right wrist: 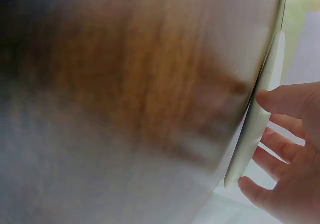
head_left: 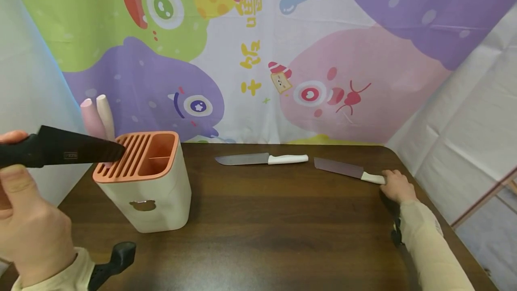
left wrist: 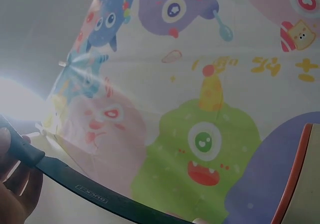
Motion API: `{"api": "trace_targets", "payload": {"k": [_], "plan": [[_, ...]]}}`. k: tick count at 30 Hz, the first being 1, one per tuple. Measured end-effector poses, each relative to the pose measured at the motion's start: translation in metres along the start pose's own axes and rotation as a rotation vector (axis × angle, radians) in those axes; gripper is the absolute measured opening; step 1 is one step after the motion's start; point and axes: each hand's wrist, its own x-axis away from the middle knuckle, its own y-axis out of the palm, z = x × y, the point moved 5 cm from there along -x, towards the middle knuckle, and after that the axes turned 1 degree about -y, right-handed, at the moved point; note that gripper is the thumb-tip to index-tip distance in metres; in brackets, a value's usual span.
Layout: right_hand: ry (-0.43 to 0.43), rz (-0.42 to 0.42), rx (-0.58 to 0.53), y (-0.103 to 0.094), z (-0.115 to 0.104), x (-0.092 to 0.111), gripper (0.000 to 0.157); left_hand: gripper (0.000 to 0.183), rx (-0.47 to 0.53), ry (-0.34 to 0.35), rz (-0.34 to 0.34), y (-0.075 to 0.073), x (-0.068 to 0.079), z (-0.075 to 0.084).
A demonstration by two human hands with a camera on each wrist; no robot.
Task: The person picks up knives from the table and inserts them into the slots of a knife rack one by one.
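Note:
My left hand [head_left: 38,223] grips the dark handle of a black knife [head_left: 81,148], its blade pointing right. In the head view the blade's tip overlaps the slotted top of a cream knife holder [head_left: 169,201] with an orange rim. A pink handle [head_left: 92,118] and a white handle [head_left: 106,116] stick up at the holder's back left. Over at the table's right side, my right hand [head_left: 397,186] has thumb and fingers about the white handle of a broad-bladed knife [head_left: 339,167] lying flat. Another white-handled knife [head_left: 246,159] lies left of it, apart from both hands.
The dark wooden table [head_left: 282,228] carries the holder at its left. Behind it hangs a curtain [head_left: 250,116] printed with cartoon monsters. White sheeting [head_left: 464,147] rises on the right, beside the table's edge.

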Motion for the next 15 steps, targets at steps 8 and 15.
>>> {"api": "trace_targets", "payload": {"k": [8, 15], "plan": [[-0.004, 0.005, 0.002, 0.0011, 0.0003, 0.0026, 0.044, 0.024, -0.009, -0.025, -0.046, 0.0061, 0.0017, 0.0005], [-0.004, -0.007, -0.011, 0.0013, 0.0017, 0.004, 0.042, 0.024, 0.023, -0.06, -0.043, 0.0024, 0.0006, -0.0059]]}}
